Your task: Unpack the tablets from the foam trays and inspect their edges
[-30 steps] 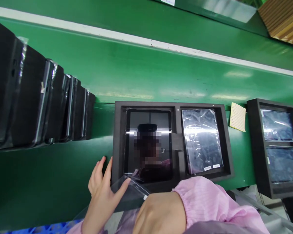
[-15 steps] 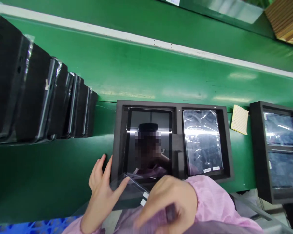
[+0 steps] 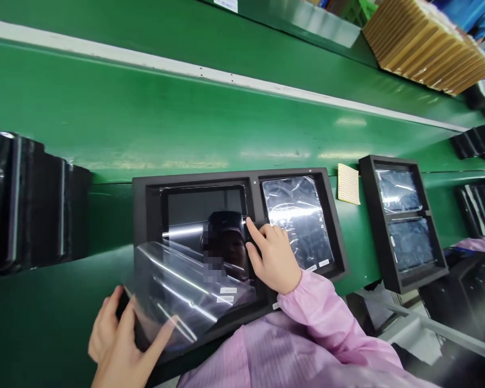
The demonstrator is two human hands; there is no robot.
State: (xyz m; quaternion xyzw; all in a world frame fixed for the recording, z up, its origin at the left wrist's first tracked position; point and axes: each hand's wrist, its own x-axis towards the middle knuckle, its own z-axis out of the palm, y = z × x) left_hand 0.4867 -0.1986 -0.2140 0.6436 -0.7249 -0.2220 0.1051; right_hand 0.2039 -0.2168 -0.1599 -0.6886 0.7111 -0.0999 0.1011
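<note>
A black foam tray (image 3: 331, 186) lies in front of me with two recesses. In its left one sits a tablet (image 3: 186, 207) with a dark, glossy, bare screen. The right recess holds another tablet (image 3: 297, 207) under wrinkled clear wrap. My left hand (image 3: 121, 339) is at the tray's lower left corner, gripping a curled clear plastic film (image 3: 186, 296) with white labels that lies over the lower part of the dark screen. At the right edge of that screen is my right hand (image 3: 272, 256), index finger stretched out and thumb apart, holding nothing.
Black foam trays (image 3: 36, 205) stand in a row at left. A yellowish sticker pad (image 3: 348, 184) lies right of my tray, beside a second tray (image 3: 388, 242) with two wrapped tablets. Brown cardboard pieces (image 3: 424, 48) are stacked at the back right. A white strip (image 3: 145, 62) crosses the green table.
My right hand has risen from the front edge to the tablet's right side. The film has spread across the lower screen. The whole view has shifted to the right.
</note>
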